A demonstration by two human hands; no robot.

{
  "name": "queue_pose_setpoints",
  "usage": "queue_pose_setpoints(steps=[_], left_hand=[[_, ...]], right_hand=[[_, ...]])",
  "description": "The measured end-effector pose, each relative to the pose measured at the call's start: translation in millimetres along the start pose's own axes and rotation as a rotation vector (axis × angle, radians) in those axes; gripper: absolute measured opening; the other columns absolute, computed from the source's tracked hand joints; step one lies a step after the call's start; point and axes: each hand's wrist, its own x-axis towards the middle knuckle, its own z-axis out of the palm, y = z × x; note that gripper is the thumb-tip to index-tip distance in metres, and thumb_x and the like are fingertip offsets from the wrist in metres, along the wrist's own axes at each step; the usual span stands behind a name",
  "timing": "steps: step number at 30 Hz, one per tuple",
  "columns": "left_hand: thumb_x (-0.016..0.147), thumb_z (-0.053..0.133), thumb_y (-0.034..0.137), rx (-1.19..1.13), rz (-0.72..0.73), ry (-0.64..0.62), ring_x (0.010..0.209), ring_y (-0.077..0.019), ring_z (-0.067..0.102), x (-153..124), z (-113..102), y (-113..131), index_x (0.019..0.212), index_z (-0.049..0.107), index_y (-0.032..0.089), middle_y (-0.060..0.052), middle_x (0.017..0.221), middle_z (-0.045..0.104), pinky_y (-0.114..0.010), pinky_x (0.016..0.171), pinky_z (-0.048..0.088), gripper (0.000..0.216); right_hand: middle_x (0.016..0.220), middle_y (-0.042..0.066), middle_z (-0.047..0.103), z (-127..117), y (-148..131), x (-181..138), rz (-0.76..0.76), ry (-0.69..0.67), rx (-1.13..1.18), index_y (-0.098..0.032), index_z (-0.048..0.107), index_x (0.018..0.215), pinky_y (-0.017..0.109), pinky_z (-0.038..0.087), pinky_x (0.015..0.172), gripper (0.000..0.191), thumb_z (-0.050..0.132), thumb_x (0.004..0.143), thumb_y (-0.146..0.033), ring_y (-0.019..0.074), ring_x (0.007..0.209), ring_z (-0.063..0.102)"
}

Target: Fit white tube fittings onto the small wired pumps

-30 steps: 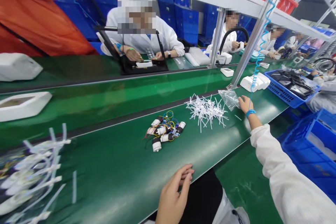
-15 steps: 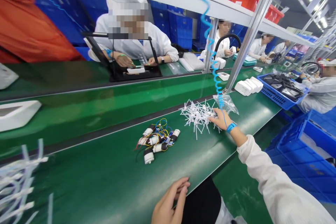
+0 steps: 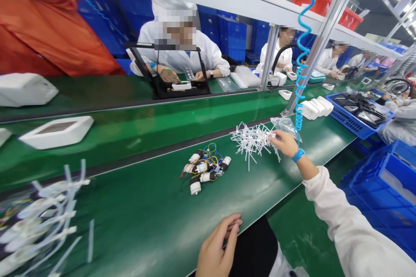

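My right hand point(image 3: 284, 143) reaches to the right edge of a pile of thin white tubes with small white connectors point(image 3: 251, 138). Its thumb and fingers pinch a white tube connector point(image 3: 271, 135); the fingers partly hide it. My left hand point(image 3: 219, 244) rests at the belt's near edge, its fingers curled together and nothing visible in them. Between the hands and the left side lies a cluster of small black-and-white motors with coloured wires point(image 3: 206, 168). At the lower left is a blurred heap of white parts with clear tubes point(image 3: 48, 220).
A green work surface point(image 3: 139, 216) runs along a raised green ledge. A blue coiled hose point(image 3: 303, 47) hangs by my right wrist. Beyond the pile are a clear plastic bag point(image 3: 286, 125), white housings point(image 3: 316, 107) and a blue crate point(image 3: 352, 121). Co-workers sit opposite.
The view has swung left, so the whole scene sits further right. My right hand has drawn slightly back with its fingertips pinched together. My left hand keeps its curled pose.
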Motion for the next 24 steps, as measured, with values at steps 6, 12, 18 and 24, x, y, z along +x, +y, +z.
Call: queue_pose_setpoints(steps=[6, 12, 18, 24], left_hand=[[0.110, 0.062, 0.054, 0.020, 0.046, -0.083, 0.091, -0.0252, 0.087, 4.4, -8.3, -1.1, 0.120, 0.082, 0.028, -0.009, 0.108, 0.088, -0.032, 0.088, 0.070, 0.034], [0.112, 0.060, 0.049, 0.050, 0.089, -0.117, 0.092, -0.0246, 0.087, 7.9, -13.1, 2.4, 0.121, 0.082, 0.027, -0.010, 0.110, 0.088, -0.030, 0.085, 0.071, 0.032], [0.113, 0.059, 0.047, 0.065, 0.140, -0.085, 0.087, -0.0223, 0.087, 9.0, -10.6, 8.1, 0.118, 0.081, 0.026, -0.009, 0.104, 0.088, -0.027, 0.081, 0.071, 0.032], [0.113, 0.058, 0.044, 0.066, 0.169, -0.076, 0.085, -0.0221, 0.087, 8.7, -9.8, 7.3, 0.118, 0.080, 0.025, -0.009, 0.103, 0.088, -0.027, 0.079, 0.071, 0.030]], right_hand=[[0.090, 0.007, 0.078, -33.4, -0.6, 7.6, 0.033, 0.078, 0.069, -0.018, 0.081, 0.118, 0.036, 0.055, 0.080, 0.047, 0.069, 0.098, -0.059, 0.0254, 0.082, 0.069], [0.086, 0.003, 0.075, -44.6, -3.4, 11.7, 0.019, -0.060, 0.314, -0.021, 0.079, 0.112, 0.034, 0.055, 0.071, 0.046, 0.076, 0.092, -0.063, 0.0222, 0.073, 0.065], [0.076, -0.002, 0.067, -26.6, 3.4, 7.1, -0.060, -0.258, 0.215, -0.022, 0.072, 0.102, 0.032, 0.047, 0.073, 0.046, 0.077, 0.091, -0.066, 0.0195, 0.072, 0.058], [0.075, -0.003, 0.064, -17.0, 12.3, 2.2, -0.052, -0.365, 0.186, -0.024, 0.069, 0.096, 0.032, 0.046, 0.072, 0.046, 0.081, 0.088, -0.067, 0.0200, 0.072, 0.057]])
